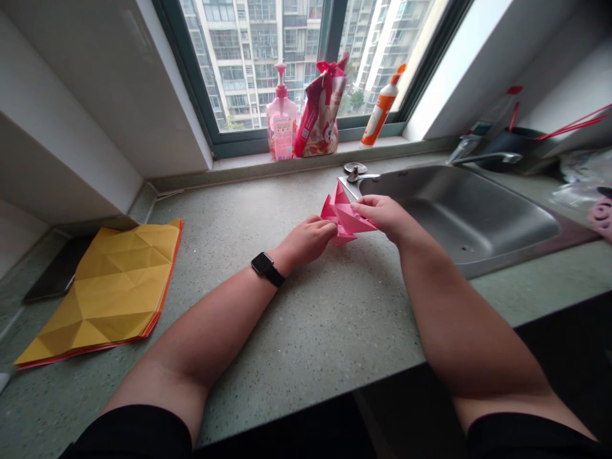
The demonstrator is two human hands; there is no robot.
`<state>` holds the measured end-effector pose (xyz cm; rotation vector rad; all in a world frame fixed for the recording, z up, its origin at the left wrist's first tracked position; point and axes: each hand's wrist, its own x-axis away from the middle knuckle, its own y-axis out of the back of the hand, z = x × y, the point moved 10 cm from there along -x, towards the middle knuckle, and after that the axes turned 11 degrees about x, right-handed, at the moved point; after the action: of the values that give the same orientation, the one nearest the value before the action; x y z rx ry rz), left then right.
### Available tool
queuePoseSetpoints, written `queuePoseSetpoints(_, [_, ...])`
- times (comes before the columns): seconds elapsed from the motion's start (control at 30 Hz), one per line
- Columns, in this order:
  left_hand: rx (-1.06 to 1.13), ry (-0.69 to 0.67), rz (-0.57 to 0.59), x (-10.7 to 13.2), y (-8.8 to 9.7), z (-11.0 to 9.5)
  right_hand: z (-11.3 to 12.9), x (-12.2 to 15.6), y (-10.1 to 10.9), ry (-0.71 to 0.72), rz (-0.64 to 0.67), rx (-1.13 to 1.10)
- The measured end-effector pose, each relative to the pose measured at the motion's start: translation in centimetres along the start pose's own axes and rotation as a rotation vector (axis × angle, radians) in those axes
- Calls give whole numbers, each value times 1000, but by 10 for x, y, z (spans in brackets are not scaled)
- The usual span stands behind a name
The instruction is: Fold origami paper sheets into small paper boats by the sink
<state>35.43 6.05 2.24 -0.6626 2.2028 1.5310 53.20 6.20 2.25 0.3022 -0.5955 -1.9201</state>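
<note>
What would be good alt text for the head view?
A person's left hand and right hand hold folded pink paper over a speckled counter, near a steel sink. A stack of paper, creased yellow on top, lies at the left.

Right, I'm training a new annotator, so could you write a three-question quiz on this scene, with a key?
1. Which wrist wears the black watch?
2. True or false: the yellow paper lies inside the sink.
3. Fill the blank: the left hand and right hand both hold the folded paper, whose colour is ____.

Key:
1. The left.
2. False; the yellow paper lies on the counter.
3. Pink.
</note>
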Motion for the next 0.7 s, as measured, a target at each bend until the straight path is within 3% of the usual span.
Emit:
queuePoseSetpoints(0.5, [72,-25,-32,1,11,-9,13,4,-2,84,-40,207])
queuePoseSetpoints(0.7, [96,-44,-67,1,15,-12,34,5,6,276,-124,446])
